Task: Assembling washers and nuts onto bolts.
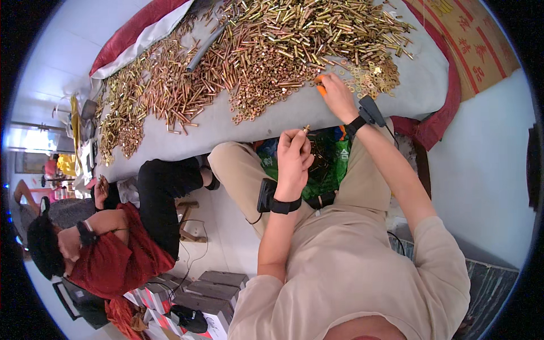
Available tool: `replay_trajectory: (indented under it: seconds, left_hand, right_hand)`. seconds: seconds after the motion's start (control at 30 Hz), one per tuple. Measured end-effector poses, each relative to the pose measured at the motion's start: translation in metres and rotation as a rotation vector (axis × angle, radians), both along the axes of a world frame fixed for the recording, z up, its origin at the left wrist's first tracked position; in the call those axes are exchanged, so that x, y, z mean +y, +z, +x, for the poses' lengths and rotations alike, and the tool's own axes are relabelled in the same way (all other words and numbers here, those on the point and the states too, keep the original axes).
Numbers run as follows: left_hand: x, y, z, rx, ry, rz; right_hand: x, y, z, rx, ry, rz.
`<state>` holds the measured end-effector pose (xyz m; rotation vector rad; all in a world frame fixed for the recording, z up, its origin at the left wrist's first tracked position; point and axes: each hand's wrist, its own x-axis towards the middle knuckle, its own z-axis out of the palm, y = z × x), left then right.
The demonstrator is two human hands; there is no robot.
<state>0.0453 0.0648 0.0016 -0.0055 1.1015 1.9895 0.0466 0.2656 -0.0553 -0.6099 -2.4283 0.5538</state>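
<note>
Head view, right hand (338, 96) at table edge (272, 122)

Pale tiled floor (221, 238) at centre; grey-covered surface (294, 113) across top; bright window (34, 141) far left; boxes (209, 286) bottom centre.

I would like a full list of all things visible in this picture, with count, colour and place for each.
bolts: too many to count, brass and copper coloured, heaped across the table
washers: many, gold, far right of the heap
table cover: one, grey, under the heap
green bag: one, under the table edge
co-worker: one, red top, seated left
boxes: several, grey, on the floor
left hand: fingers pinching one small brass bolt
right hand: on the washers, touching an orange piece
</note>
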Motion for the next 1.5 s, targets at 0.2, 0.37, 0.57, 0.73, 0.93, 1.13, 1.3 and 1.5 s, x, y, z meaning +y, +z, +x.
replay_trajectory:
  seconds: [0.2, 0.37, 0.57, 0.73, 0.93, 1.13, 1.3, 1.5]
  left_hand:
    - [0.0, 0.003, 0.002, 0.019, -0.001, -0.011]
    - [-0.004, 0.008, 0.001, 0.109, 0.026, -0.023]
    - [0.001, 0.008, 0.009, 0.179, 0.012, -0.023]
    - [-0.003, 0.012, 0.014, 0.14, -0.08, 0.014]
    - [-0.014, 0.014, 0.004, 0.096, -0.26, 0.097]
    - [-0.014, 0.014, 0.004, 0.144, -0.274, 0.023]
    - [-0.012, 0.019, 0.006, 0.136, -0.27, 0.029]
    - [-0.014, 0.016, 0.002, 0.068, -0.315, 0.082]
  right_hand:
    - [0.002, 0.004, 0.0, 0.008, 0.049, -0.049]
    - [-0.039, 0.022, 0.03, 0.223, 0.298, -0.837]
    - [-0.083, 0.053, 0.072, 0.29, 0.401, -1.363]
    - [-0.096, 0.045, 0.078, 0.553, 0.395, -0.998]
    - [-0.083, 0.061, 0.091, 0.144, 0.42, -0.549]
    - [-0.083, 0.066, 0.091, 0.157, 0.453, -0.677]
    - [-0.08, 0.06, 0.092, 0.213, 0.445, -1.012]
    - [-0.08, 0.068, 0.094, 0.195, 0.47, -0.866]
